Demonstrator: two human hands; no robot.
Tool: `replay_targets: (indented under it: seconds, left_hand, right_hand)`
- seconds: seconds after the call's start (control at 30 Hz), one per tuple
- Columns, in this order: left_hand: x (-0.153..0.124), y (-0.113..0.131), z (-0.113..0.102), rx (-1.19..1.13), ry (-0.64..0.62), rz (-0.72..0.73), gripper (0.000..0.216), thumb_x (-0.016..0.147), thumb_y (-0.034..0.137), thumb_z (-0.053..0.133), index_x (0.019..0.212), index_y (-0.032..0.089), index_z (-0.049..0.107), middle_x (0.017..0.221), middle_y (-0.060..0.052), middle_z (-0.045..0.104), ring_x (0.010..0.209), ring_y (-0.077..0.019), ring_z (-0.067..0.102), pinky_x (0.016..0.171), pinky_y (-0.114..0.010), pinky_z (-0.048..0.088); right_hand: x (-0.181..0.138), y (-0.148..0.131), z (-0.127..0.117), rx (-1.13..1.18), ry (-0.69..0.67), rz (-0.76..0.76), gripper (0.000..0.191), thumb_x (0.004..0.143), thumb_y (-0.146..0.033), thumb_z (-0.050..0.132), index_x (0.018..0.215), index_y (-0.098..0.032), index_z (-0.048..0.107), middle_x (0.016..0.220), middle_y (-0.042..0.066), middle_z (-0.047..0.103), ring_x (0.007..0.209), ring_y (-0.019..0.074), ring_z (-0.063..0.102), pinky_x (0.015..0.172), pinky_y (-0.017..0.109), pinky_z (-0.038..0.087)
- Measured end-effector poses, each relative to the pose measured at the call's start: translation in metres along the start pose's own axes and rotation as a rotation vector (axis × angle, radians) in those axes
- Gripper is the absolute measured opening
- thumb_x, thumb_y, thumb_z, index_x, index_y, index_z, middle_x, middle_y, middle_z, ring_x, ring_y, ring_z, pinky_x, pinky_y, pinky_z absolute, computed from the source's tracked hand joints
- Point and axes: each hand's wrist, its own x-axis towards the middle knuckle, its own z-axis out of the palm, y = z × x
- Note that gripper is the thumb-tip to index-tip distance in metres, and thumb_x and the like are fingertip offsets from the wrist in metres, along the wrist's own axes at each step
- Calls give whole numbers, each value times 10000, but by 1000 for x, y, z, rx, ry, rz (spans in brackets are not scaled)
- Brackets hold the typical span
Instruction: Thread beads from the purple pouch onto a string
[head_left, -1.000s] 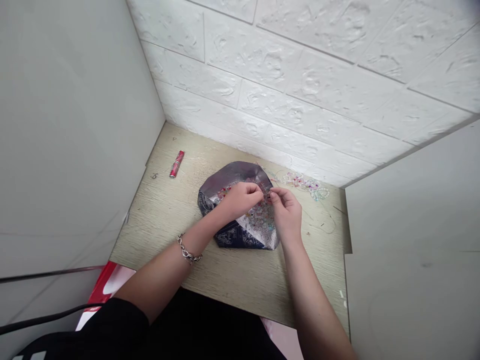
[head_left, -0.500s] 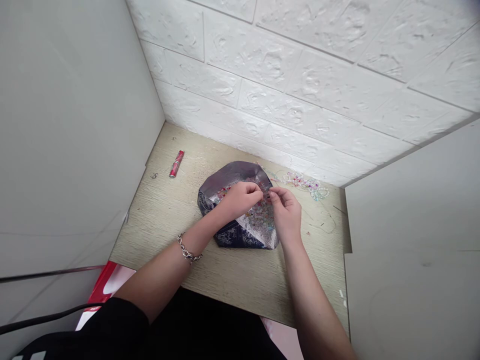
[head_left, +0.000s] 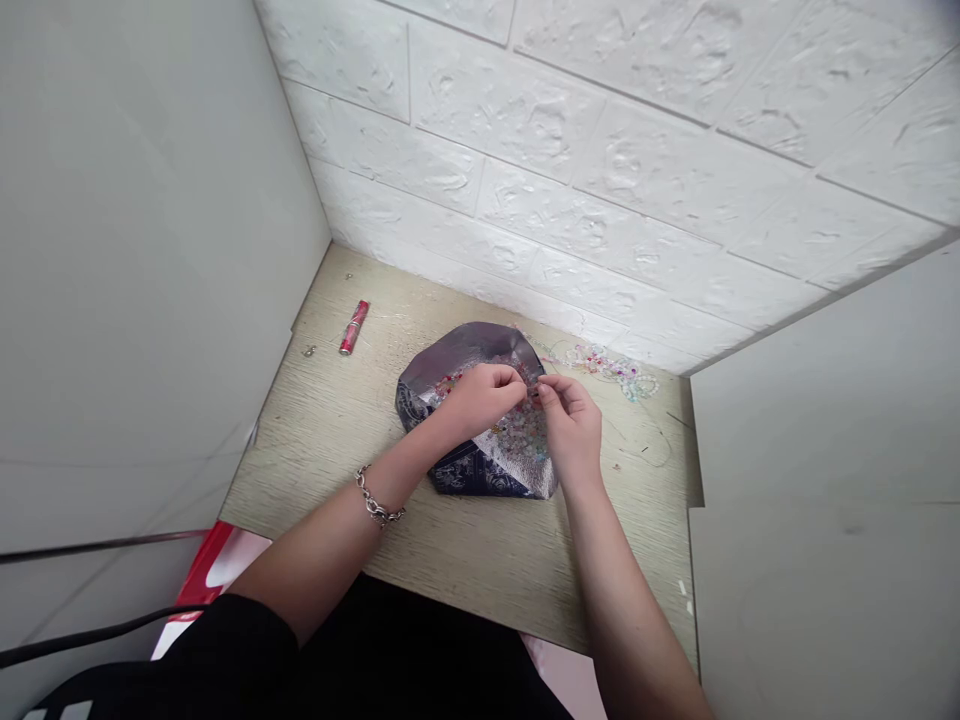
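Note:
A dark blue patterned bag (head_left: 480, 474) with a silvery lining lies open on the table, its mouth folded back. Inside are many small coloured beads (head_left: 523, 432). Over the bag, my left hand (head_left: 486, 396) is closed with thumb and forefinger pinched. My right hand (head_left: 576, 428) pinches at the bag's right edge, its fingertips close to those of the left. Whatever sits between the fingertips is too small to make out. Beyond my right hand, strung beads (head_left: 611, 366) lie in loose loops on the table by the wall.
A red tube-shaped spool (head_left: 354, 328) lies at the table's (head_left: 315, 460) back left, near a small metal bit (head_left: 309, 351). Thin thread (head_left: 660, 452) curls on the right side. A white brick-patterned wall (head_left: 540, 200) stands behind, with grey panels at both sides.
Both hands stay nearly in place over the bag. The fingertips of my right hand have shifted very slightly; nothing else has visibly moved.

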Motion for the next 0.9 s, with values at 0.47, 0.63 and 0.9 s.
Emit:
replay_targets:
  seconds: [0.47,0.63,0.9]
  left_hand:
    - [2,-7,4,22,1,33,209,668,291,412,584,136,525,511,28,403,507,-77,351,464,-214,258]
    - [2,-7,4,16,-9,39,230,675,318,421,595,137,537,498,34,387,490,-71,332,456,-212,249]
    - [2,-6,2,13,5,49,271,683,338,433,645,125,596,519,17,458,493,-68,359,463,-206,268]
  right_hand:
    - [-2,-1,1,-62,-6,-52,150,691,-281,510,788,-181,565,750,17,579,696,135,523,677,297,422]
    - [-4,-5,2,-67,21,-84,154,692,-286,519,789,-176,566,747,18,578,684,130,532,662,287,429]
    - [-4,-5,1,-64,34,-69,165,683,-301,530,784,-174,561,733,17,573,662,124,520,632,276,431]
